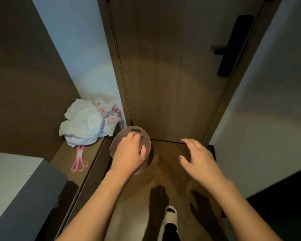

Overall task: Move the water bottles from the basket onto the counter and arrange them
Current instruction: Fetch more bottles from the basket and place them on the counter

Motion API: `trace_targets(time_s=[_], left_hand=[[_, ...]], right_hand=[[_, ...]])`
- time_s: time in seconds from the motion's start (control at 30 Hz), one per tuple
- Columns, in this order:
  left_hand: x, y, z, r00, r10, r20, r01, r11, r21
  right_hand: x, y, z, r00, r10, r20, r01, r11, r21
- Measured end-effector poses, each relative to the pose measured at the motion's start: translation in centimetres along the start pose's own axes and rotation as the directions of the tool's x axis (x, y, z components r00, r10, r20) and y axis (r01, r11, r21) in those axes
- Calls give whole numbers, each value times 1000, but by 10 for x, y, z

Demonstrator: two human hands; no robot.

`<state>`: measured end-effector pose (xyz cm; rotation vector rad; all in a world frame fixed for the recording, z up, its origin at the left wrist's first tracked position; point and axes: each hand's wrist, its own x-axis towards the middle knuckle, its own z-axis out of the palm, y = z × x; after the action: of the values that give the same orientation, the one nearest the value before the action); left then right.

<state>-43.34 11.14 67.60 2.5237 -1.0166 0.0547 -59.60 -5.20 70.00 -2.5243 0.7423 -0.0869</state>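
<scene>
Left hand point(130, 152) reaching down into basket point(119, 138), grip hidden, can't tell, right hand point(196, 157) spread loose above floor point(163, 171)

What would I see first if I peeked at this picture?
Two bare arms reach forward: the left hand dips into a round pinkish basket on the floor by the brown door, and the right hand hovers open beside it. On the ledge to the left sits a crumpled white plastic bag, with a pink tool lying in front of it.
</scene>
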Motion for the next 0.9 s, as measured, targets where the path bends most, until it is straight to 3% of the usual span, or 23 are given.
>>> trace_targets(time_s=[0.13, 0.3, 0.47, 0.63, 0.9], left_hand=[[98, -24, 6, 999, -53, 3, 52, 996, 77], [200, -58, -8, 982, -164, -96, 170, 984, 59], [267, -107, 25, 955, -297, -15, 298, 953, 57], [354, -145, 50, 946, -323, -8, 323, 946, -15], [408, -189, 85, 810, -586, 5, 582, 804, -122]], right_hand=[[123, -6, -14, 996, -44, 79, 44, 999, 10], [261, -29, -18, 973, -156, 173, 154, 988, 27], [368, -47, 2, 953, -191, 236, 191, 981, 26], [467, -67, 6, 909, -250, 335, 268, 963, -7], [601, -91, 37, 777, -393, 491, 468, 883, -35]])
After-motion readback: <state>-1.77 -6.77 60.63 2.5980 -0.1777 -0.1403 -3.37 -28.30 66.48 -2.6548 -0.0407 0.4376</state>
